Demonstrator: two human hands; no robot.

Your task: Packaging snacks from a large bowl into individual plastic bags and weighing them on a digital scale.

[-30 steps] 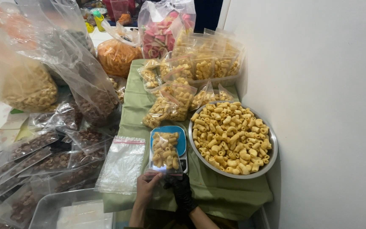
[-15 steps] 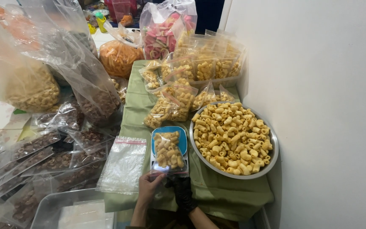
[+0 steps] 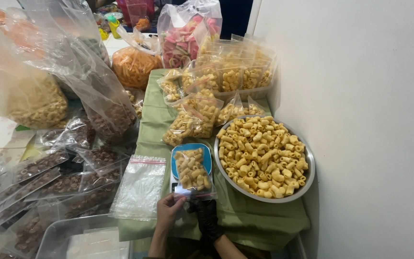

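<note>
Bare left hand [image 3: 167,211] and black-gloved right hand [image 3: 206,214]: fingers of both pinch the near edge of a small filled snack bag [image 3: 192,172]. Bag lies on blue scale [image 3: 189,157], beside metal bowl [image 3: 307,180] of yellow tube snacks.

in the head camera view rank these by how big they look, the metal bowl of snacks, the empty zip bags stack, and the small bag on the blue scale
1. Metal bowl
2. Stack of empty zip bags
3. Small bag of snacks on the blue scale, pinched by both hands

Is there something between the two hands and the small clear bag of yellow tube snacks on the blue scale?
Nothing visible. The bare left hand and the black-gloved right hand both already touch the near edge of the small clear bag of yellow tube snacks, which lies on the blue scale.
</note>
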